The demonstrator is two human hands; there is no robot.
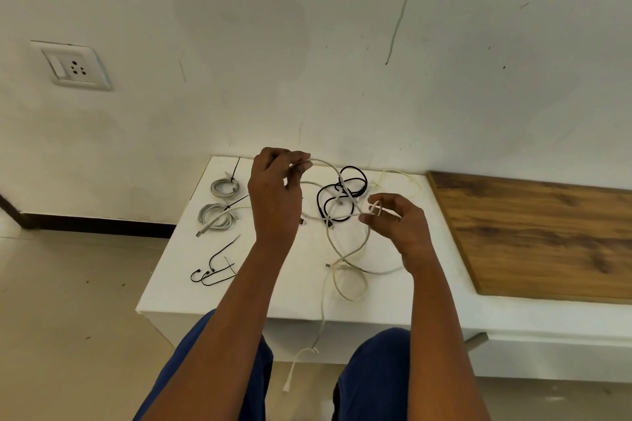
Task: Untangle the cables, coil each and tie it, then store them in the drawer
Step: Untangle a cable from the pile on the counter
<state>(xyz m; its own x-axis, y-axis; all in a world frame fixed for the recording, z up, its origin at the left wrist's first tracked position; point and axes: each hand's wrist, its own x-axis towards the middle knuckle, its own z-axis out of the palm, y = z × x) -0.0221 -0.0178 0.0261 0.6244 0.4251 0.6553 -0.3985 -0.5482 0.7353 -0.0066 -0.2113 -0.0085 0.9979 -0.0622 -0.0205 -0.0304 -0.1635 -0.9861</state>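
My left hand (pixel 273 191) is raised above the white cabinet top (pixel 294 290) and pinches a grey-white cable (pixel 330 166) between its fingertips. My right hand (pixel 396 219) pinches the same cable further along, where it bends into a small loop. From there the cable hangs down in loose loops over the top, tangled with a cream cable (pixel 352 287) whose end dangles over the front edge. A black cable (pixel 342 195) lies knotted behind my hands. Two coiled, tied grey cables (pixel 224 187) (pixel 215 215) rest at the left.
Loose black zip ties (pixel 213 270) lie near the left front corner of the top. A wooden panel (pixel 540 232) adjoins the top on the right. A wall socket (pixel 73 67) is at the upper left. My knees in blue trousers are below the front edge.
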